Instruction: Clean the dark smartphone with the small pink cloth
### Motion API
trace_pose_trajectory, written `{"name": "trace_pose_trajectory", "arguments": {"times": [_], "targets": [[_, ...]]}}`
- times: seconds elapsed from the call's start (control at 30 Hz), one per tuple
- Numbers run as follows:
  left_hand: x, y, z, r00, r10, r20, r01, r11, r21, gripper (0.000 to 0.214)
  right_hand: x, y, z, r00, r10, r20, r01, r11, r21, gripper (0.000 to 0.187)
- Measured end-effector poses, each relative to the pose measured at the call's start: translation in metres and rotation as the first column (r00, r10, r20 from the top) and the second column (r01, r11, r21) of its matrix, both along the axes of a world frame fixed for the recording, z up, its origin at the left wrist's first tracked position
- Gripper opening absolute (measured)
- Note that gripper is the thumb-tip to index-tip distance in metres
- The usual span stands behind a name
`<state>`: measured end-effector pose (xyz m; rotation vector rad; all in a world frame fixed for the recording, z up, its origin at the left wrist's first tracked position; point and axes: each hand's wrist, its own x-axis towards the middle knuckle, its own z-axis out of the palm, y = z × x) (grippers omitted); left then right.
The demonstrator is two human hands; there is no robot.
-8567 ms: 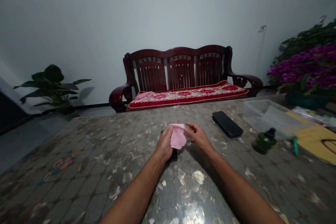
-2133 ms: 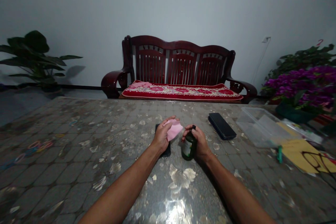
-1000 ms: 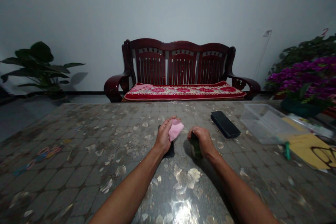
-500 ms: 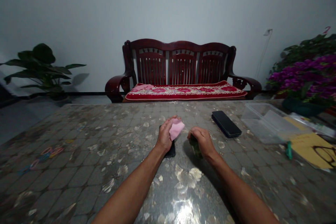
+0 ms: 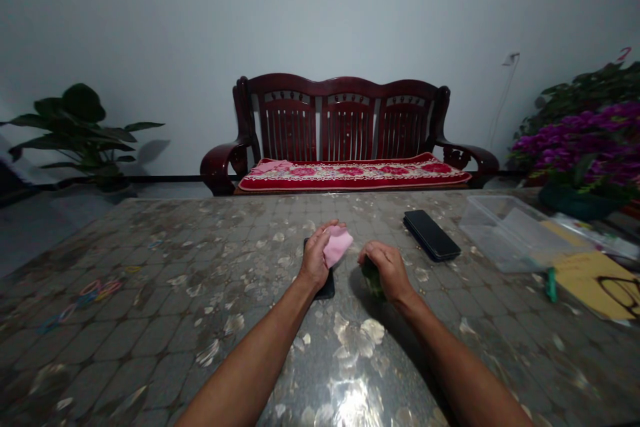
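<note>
Head; left hand (image 5: 316,257): pink cloth (image 5: 339,246); right hand (image 5: 391,269): green bottle (image 5: 371,281)

Two bare forearms (image 5: 256,351) taper toward bare hands (image 5: 314,264)

Both bare forearms enter from the near edge and converge toward the far side. The left forearm (image 5: 255,350) slants right, the right forearm (image 5: 453,350) left. The left hand (image 5: 315,260) is set in a grip, fingertips directed far and right. The right hand (image 5: 390,267) is clenched, fingers curled leftward. The hands are apart.
</note>
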<state>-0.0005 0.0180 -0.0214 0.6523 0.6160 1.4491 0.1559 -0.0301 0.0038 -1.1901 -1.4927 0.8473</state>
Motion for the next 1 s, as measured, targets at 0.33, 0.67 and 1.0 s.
{"name": "trace_pose_trajectory", "arguments": {"times": [0.33,0.67,1.0], "targets": [[-0.003,0.002,-0.001,1.000,0.012,0.005,-0.012,1.000,0.014,0.048,0.009,0.001,-0.006,0.997,-0.062,0.048,0.061,0.998,0.019,0.043],[-0.003,0.002,-0.001,1.000,0.019,-0.003,-0.019,1.000,0.018,0.048,0.013,0.001,-0.006,0.996,-0.071,0.056,0.069,0.997,0.026,0.039],[-0.004,0.001,0.001,0.999,0.041,-0.019,-0.040,0.999,0.008,0.048,0.013,-0.001,-0.003,0.995,-0.094,0.020,0.093,0.995,0.034,0.042]]}}
